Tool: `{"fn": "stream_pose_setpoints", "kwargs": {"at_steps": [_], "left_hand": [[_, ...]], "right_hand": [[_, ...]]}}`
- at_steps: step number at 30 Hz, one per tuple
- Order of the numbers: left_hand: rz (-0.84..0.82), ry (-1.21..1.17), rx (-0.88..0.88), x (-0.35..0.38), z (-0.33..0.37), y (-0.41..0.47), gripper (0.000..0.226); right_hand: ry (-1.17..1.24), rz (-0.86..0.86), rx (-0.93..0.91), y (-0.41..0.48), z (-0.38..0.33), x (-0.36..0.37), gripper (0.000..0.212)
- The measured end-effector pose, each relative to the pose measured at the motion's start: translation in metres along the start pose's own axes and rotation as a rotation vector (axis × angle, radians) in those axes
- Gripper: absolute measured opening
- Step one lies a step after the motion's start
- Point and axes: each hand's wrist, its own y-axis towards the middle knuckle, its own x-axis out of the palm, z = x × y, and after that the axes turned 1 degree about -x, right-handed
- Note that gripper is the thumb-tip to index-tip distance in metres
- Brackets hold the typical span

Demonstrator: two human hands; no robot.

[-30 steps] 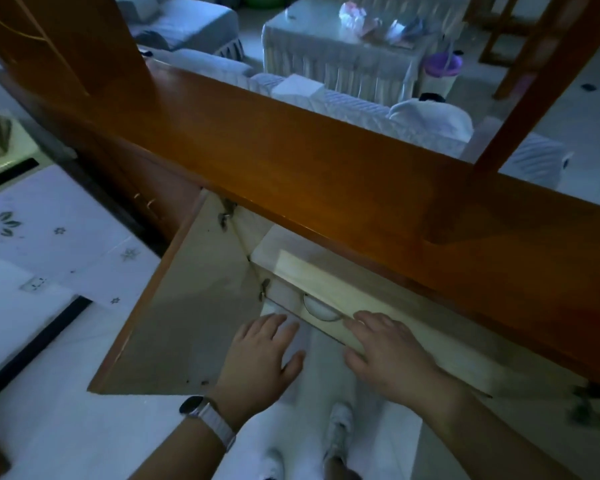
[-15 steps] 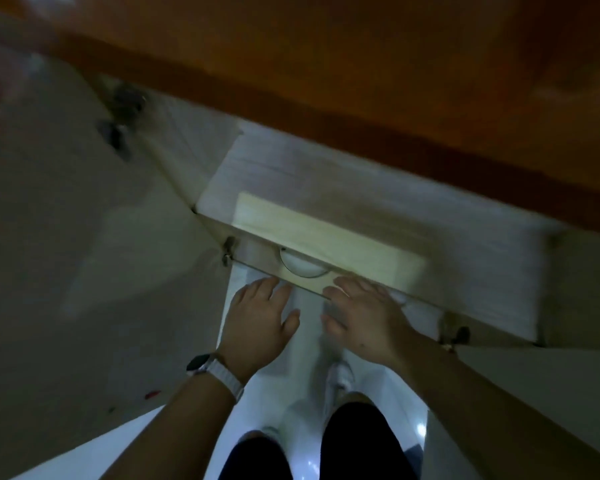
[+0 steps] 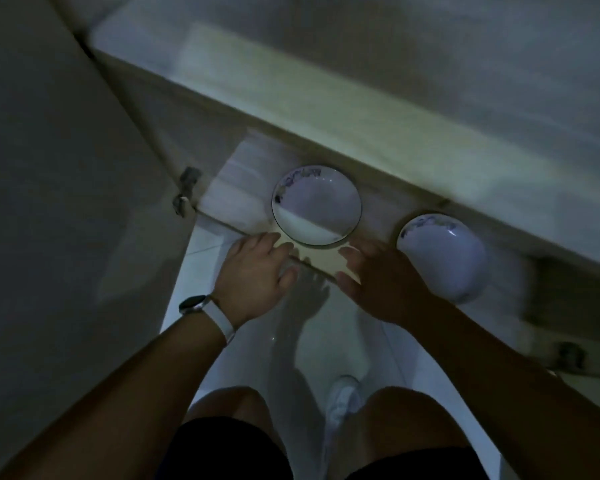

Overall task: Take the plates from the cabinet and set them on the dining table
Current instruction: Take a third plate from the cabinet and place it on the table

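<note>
Squatting low at the cabinet (image 3: 361, 109), with the door (image 3: 59, 188) swung wide to make room, to get at the left plate (image 3: 316, 204) and right plate (image 3: 442, 258), both lying flat on the low shelf (image 3: 236, 181) near its front edge (easy to grab there). Holding the left hand (image 3: 257, 268) and right hand (image 3: 381, 282) out, spread wide and empty, fingertips by the shelf edge just under the left plate, most likely to scoop up that one first.

A home: a low wooden cabinet (image 3: 361, 129) shelving patterned plates (image 3: 316, 204), opened above pale floor tiles (image 3: 196, 271)
</note>
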Motion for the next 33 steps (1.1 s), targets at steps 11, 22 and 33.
{"fn": "stream_pose_setpoints", "kwargs": {"at_steps": [11,22,33], "left_hand": [[0.004,-0.18,-0.227,0.091,-0.06,0.069,0.033],[0.046,-0.667,-0.374,0.116,-0.083,0.126,0.015],[0.154,-0.524,-0.447,0.129,-0.081,0.136,0.023]], "right_hand": [[0.256,0.102,0.2,0.067,0.061,0.078,0.04],[0.761,0.263,0.551,0.133,0.091,0.109,0.06],[0.831,0.327,0.554,0.149,0.089,0.114,0.03]]}}
